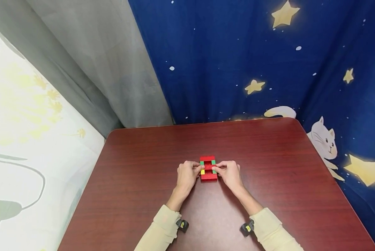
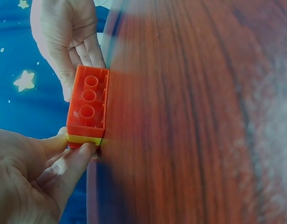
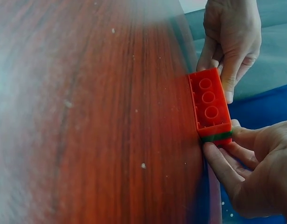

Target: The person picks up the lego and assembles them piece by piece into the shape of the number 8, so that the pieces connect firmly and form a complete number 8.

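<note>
A small structure of toy building bricks (image 1: 208, 177) lies on the table, with red bricks at its front, middle and back. Green bricks (image 1: 214, 162) and a yellow brick (image 1: 202, 172) sit between the red ones. My left hand (image 1: 187, 176) pinches the structure's left side between thumb and fingers, near the yellow brick. On the right side, my right hand (image 1: 230, 173) grips it the same way, near green. Both wrist views show the hollow underside of one red brick (image 2: 89, 100), facing the camera, with round tubes inside. Some fingertips are hidden behind the bricks.
The dark red wooden table (image 1: 137, 167) has rounded far corners. Behind it hang a blue curtain (image 1: 222, 62) with stars and a grey curtain (image 1: 105, 62). A black wrist camera (image 1: 182, 225) sits at the left sleeve, another camera (image 1: 247, 228) at the right.
</note>
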`<state>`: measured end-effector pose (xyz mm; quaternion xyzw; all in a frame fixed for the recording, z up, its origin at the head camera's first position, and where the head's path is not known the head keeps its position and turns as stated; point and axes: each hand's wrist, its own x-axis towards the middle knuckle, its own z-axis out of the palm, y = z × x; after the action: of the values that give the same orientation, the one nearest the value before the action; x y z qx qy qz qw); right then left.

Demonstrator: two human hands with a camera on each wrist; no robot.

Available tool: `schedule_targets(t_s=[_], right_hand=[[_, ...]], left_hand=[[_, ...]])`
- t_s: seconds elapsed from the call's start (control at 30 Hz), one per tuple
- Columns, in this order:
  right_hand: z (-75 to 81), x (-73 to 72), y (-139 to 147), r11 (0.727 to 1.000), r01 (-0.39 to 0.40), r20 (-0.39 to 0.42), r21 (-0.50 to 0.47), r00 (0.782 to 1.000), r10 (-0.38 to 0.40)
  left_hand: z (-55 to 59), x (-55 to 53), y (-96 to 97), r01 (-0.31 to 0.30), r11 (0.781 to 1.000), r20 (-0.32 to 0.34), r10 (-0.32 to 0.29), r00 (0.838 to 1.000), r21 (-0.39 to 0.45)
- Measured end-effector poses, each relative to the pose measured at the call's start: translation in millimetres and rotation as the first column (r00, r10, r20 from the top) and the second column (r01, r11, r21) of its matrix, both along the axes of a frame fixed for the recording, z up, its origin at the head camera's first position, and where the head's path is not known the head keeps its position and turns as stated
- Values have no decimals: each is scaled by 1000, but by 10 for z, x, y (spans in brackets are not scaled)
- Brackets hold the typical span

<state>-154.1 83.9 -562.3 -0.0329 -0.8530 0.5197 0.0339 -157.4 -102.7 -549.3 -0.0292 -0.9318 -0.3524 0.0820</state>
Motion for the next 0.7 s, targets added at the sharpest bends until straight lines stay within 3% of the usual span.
schedule_targets(t_s=[0.43, 0.7], right_hand=[[-1, 17, 26, 1000, -8, -29, 23, 1000, 8], [18, 19, 64, 999, -37, -42, 11, 998, 37]], left_hand=[[10, 27, 2, 2, 1000, -2, -2, 1000, -17], [7, 50, -9, 10, 996, -58, -15, 998, -85]])
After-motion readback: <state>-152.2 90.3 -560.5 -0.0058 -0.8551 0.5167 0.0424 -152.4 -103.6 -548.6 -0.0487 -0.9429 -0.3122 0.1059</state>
